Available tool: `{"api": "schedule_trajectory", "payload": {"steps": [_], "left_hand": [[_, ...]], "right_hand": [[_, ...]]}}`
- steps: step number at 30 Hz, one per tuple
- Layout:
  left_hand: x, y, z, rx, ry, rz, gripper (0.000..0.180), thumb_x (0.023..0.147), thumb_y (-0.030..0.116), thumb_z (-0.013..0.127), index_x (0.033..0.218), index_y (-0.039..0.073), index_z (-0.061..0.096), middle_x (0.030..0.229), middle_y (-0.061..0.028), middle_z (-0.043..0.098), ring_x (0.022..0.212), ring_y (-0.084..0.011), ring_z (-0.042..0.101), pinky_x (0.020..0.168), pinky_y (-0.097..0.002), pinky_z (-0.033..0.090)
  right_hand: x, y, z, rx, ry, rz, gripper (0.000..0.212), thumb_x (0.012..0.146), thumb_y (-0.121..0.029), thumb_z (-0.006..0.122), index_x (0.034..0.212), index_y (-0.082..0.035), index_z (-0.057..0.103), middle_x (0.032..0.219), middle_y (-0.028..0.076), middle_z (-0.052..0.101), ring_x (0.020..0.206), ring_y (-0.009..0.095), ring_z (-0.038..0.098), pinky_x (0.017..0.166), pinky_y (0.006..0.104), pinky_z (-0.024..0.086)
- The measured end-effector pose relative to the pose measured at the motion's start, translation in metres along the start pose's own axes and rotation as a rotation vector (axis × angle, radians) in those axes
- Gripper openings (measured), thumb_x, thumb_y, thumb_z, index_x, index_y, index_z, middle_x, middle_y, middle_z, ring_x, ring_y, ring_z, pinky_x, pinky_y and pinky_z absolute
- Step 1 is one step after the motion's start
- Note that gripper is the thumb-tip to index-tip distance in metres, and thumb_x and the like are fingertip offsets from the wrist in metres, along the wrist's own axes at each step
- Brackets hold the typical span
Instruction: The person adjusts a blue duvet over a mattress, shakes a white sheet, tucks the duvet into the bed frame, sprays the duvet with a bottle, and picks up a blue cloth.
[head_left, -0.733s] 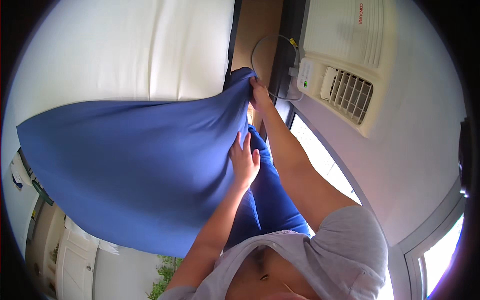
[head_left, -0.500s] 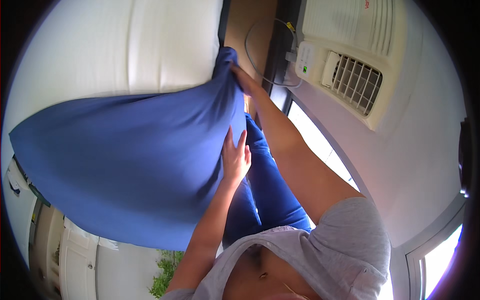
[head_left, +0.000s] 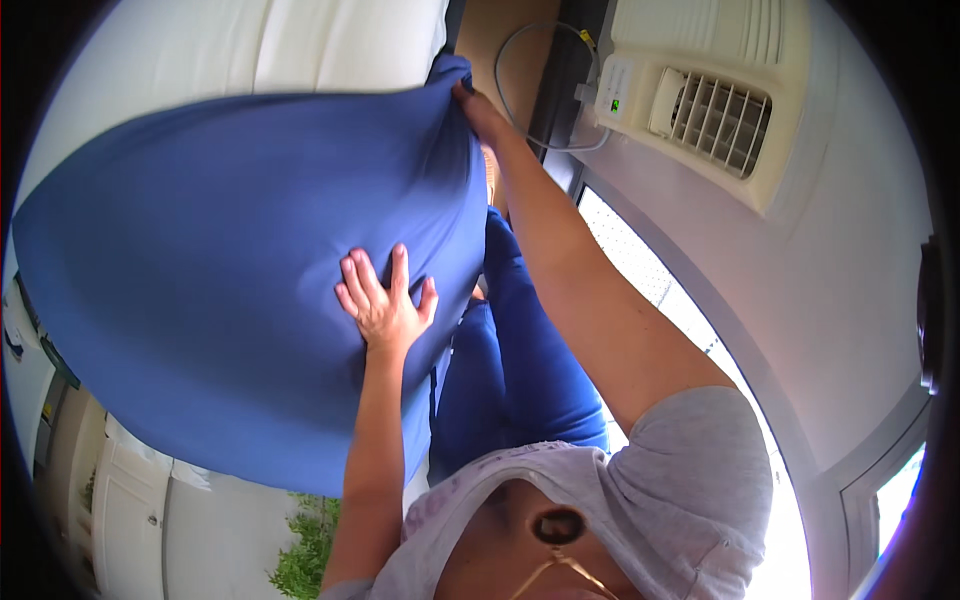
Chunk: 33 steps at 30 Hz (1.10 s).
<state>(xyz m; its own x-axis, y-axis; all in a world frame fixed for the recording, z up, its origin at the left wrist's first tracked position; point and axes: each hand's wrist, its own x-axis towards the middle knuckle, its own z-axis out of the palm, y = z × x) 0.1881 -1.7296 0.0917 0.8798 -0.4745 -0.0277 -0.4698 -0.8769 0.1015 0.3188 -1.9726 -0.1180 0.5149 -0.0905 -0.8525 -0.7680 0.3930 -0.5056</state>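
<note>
A blue fitted sheet (head_left: 230, 290) spreads over the near part of a white mattress (head_left: 340, 45), whose far part shows bare. My right hand (head_left: 481, 113) is closed around the sheet's bunched corner at the mattress's right edge, arm stretched forward. The fingertips there are partly hidden by the cloth. My left hand (head_left: 388, 308) presses on top of the sheet, its fingers spread and palm down. Light creases run out from under it.
A cream air conditioner (head_left: 720, 130) with a grille is on the wall at right, with a grey cord (head_left: 497, 75) looping beside it. Below it is a bright window (head_left: 650, 260). A white door (head_left: 130, 500) and green plant (head_left: 305, 550) show at lower left.
The sheet's far edge has moved farther over the mattress, with my right hand going forward on its corner. My left hand has shifted left from the sheet's side onto its top.
</note>
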Motion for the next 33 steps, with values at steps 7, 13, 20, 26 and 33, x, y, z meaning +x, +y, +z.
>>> {"api": "schedule_trajectory", "payload": {"steps": [7,13,20,26,33], "left_hand": [[-0.002,-0.011,-0.001,-0.040,0.022,-0.046,0.069,0.076,0.051,0.051,0.134,0.016,0.039,0.141,-0.0281,0.019,0.133,-0.0397,0.015,0.106,-0.0497,0.001],[0.000,-0.020,0.019,-0.053,0.116,0.006,0.071,0.071,0.052,0.055,0.133,0.022,0.039,0.141,-0.0251,0.023,0.134,-0.0371,0.014,0.107,-0.0474,-0.001],[-0.009,-0.023,0.041,-0.090,0.231,0.055,0.076,0.069,0.051,0.055,0.137,0.023,0.034,0.143,-0.0227,0.021,0.136,-0.0332,0.013,0.107,-0.0457,-0.003],[-0.013,-0.023,0.038,-0.232,0.252,0.049,0.075,0.067,0.045,0.061,0.135,0.025,0.037,0.143,-0.0195,0.024,0.134,-0.0318,0.019,0.107,-0.0464,0.007],[-0.001,-0.014,0.005,-0.175,0.467,0.134,0.059,0.077,0.044,0.061,0.122,0.007,0.052,0.136,-0.0281,0.030,0.132,-0.0310,0.023,0.109,-0.0401,0.012]], "right_hand": [[-0.034,-0.026,0.041,-0.751,0.269,-0.203,0.057,0.089,-0.048,0.039,0.116,0.000,0.054,0.115,0.022,0.056,0.109,0.034,0.053,0.092,0.0396,0.041],[-0.010,-0.026,0.044,-0.927,0.322,-0.201,0.052,0.089,-0.045,0.037,0.117,-0.006,0.055,0.122,0.018,0.052,0.115,0.035,0.048,0.094,0.0414,0.040],[0.011,-0.014,0.041,-0.820,0.369,-0.144,0.054,0.086,-0.049,0.040,0.117,-0.008,0.056,0.123,0.017,0.052,0.116,0.032,0.049,0.094,0.0391,0.041],[0.026,-0.005,0.045,-1.271,0.264,-0.271,0.053,0.090,-0.044,0.036,0.122,-0.005,0.052,0.123,0.018,0.051,0.116,0.032,0.048,0.095,0.0398,0.041],[0.013,-0.011,0.049,-1.079,0.089,-0.423,0.052,0.091,-0.042,0.035,0.123,-0.004,0.050,0.123,0.018,0.051,0.116,0.032,0.048,0.095,0.0404,0.041]]}}
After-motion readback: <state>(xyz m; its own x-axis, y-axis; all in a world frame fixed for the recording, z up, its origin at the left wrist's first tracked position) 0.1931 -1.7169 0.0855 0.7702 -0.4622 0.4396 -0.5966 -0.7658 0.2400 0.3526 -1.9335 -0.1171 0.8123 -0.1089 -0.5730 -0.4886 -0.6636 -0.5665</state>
